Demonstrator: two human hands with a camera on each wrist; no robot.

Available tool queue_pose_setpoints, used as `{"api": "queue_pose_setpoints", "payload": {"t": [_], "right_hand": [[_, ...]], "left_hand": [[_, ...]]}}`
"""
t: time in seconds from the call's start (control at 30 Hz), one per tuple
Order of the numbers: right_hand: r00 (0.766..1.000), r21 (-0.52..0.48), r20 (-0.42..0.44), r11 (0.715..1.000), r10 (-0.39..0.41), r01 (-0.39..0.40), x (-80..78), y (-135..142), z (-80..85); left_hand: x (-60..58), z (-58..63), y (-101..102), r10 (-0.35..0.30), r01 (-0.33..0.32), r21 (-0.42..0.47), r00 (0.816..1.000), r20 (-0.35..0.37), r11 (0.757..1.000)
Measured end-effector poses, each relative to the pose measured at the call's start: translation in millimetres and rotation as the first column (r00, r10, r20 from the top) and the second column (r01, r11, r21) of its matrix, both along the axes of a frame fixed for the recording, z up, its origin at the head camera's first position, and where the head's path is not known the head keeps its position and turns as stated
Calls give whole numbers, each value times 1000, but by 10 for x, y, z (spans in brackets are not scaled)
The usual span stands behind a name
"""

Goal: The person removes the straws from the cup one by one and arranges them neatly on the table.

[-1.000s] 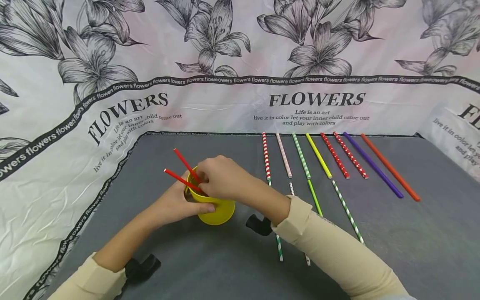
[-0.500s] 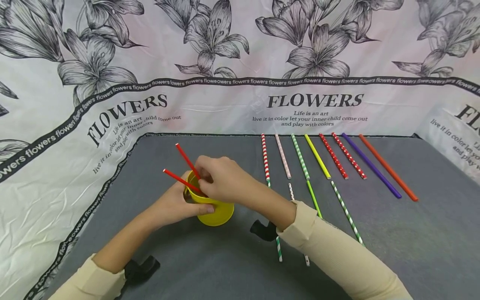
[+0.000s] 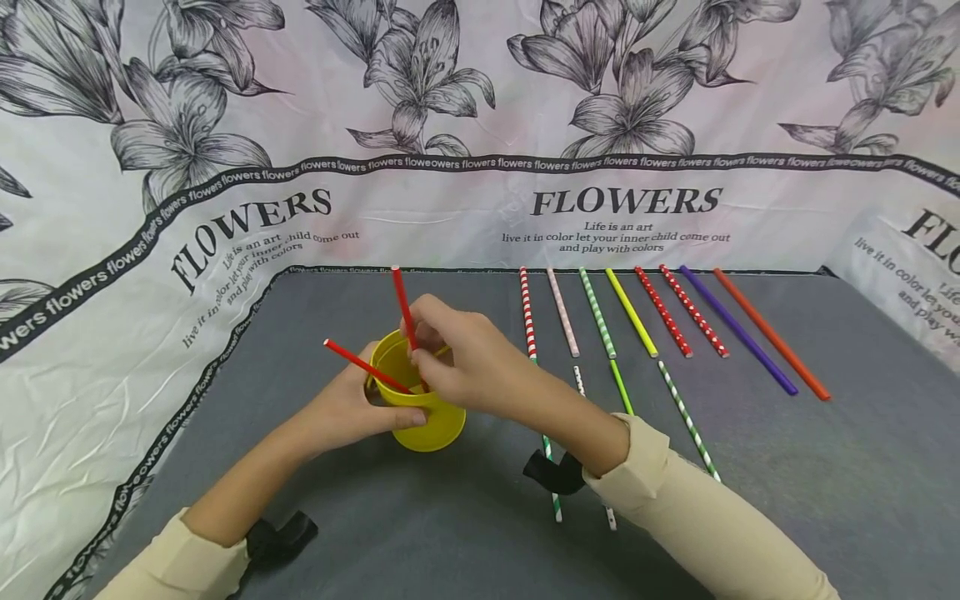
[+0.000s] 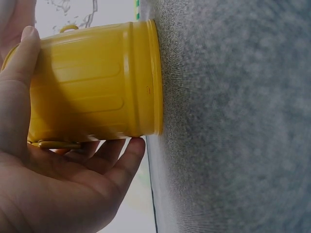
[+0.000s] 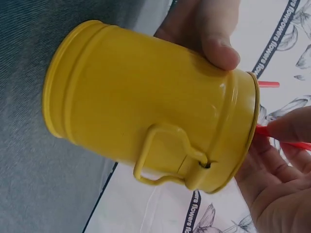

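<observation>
A small yellow metal pail (image 3: 431,429) with side handles stands on the grey table, tilted a little in the head view. My left hand (image 3: 345,417) grips its left side, thumb across the front near the rim and fingers behind, as the left wrist view (image 4: 92,82) also has it. Over the pail's mouth, my right hand (image 3: 476,362) pinches a red straw (image 3: 402,304) that stands nearly upright with its lower end inside. A second red straw (image 3: 351,354) leans out over the left rim. One wire handle (image 5: 160,155) hangs on the side facing the right wrist camera.
To the right lies a back row of paper straws: red-striped (image 3: 528,312), yellow (image 3: 632,312), purple (image 3: 738,329), orange (image 3: 772,335) and others. Nearer lie more, including a green-striped straw (image 3: 690,421), some partly under the right forearm. A flower-printed cloth (image 3: 420,200) borders the table.
The right hand has lifted slightly and moved right, swinging its red straw from a left lean to nearly upright. The left hand and the pail have stayed in place.
</observation>
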State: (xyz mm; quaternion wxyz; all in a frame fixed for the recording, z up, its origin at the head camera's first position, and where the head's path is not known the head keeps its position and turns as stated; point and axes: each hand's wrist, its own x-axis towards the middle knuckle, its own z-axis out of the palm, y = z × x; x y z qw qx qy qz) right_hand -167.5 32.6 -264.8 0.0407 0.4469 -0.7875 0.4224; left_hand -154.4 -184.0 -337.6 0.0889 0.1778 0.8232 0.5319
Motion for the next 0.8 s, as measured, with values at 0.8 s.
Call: {"api": "queue_pose_setpoints", "payload": {"t": [0.8], "right_hand": [[997,-309,-39,950,-69,54,210,448,208]], "left_hand": [[-6,-11,-2,-16,16,-9,999,-39,1000]]}}
